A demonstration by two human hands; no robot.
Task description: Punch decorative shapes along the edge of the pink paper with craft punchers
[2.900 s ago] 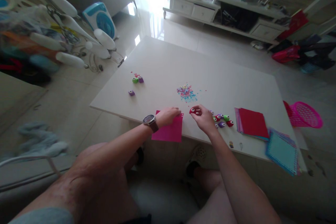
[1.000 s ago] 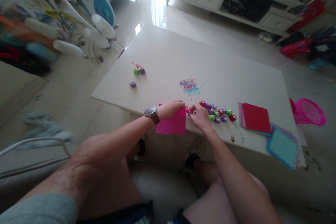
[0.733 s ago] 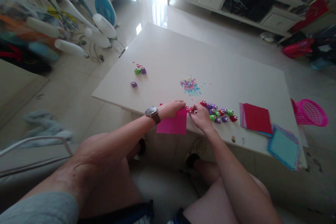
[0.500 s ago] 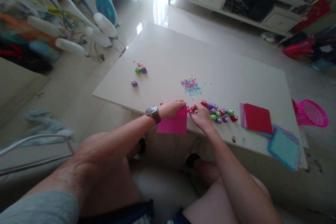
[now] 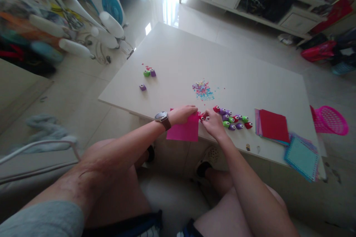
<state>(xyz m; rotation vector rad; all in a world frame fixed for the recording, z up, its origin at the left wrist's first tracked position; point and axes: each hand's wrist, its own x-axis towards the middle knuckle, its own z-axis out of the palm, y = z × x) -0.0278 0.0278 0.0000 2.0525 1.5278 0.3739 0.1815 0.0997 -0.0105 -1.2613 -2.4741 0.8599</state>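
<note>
A bright pink sheet of paper [image 5: 183, 131] lies at the table's near edge, its lower part hanging past it. My left hand [image 5: 184, 114], a watch on its wrist, grips the sheet near its upper edge. Small holes show in the sheet's upper right corner. There my right hand [image 5: 213, 124] is closed around a red paper punch [image 5: 202, 117], which meets the sheet's edge. My fingers partly cover that punch. Just right of this hand stand several red, purple and green paper punches [image 5: 232, 119]. Beyond both hands lies a heap of tiny coloured paper cut-outs [image 5: 203, 89].
On the white table [image 5: 178, 52], a green punch [image 5: 146, 73] and two purple ones stand at the left by red cut-outs. To the right lie a stack of coloured paper [image 5: 274, 126] and scalloped blue sheets [image 5: 302, 157]. A pink basket [image 5: 330, 120] stands beyond the right edge.
</note>
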